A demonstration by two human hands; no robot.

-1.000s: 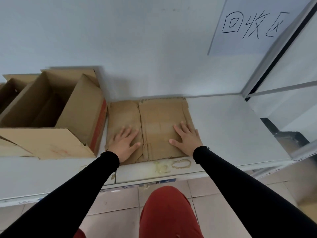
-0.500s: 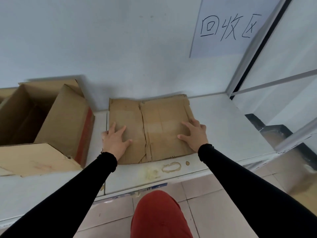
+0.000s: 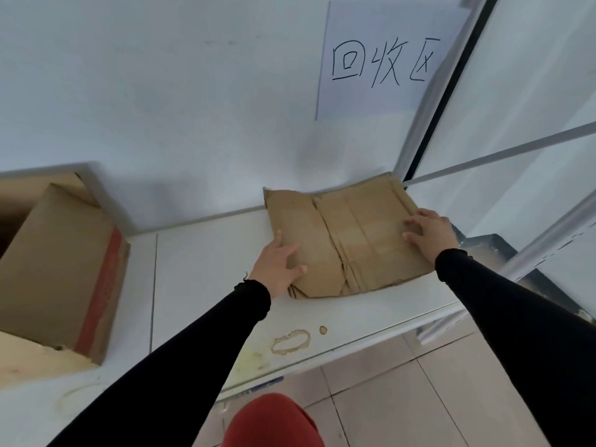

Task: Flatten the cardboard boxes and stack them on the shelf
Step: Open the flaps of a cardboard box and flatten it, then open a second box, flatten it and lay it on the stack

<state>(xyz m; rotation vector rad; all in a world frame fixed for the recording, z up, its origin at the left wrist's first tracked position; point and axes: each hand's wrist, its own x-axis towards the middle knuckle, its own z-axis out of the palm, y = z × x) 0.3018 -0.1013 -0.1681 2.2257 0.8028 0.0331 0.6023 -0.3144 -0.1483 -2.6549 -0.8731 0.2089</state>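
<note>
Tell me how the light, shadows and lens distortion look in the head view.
Head view: soft even light; the open cardboard box casts a grey shadow on the wall; wide-angle bending curves the metal frame; flattened cardboard and both hands, left, right, appear reasonably sharp; no glare.

Two long black sleeves, close-fitting, plain, no logo or print. Left sleeve (image 3: 180, 353) runs from near left corner to wrist; cuff edge slightly frilled, uneven. Right sleeve (image 3: 516, 321) enters from near right, looks wider near camera; cuff same ruffled hem. Left hand (image 3: 279, 264) and right hand (image 3: 430, 233) bare: no gloves, rings or watch visible. Rust-red trouser leg (image 3: 272, 421) at near edge, centre, smooth fabric, rounded at knee.
</note>
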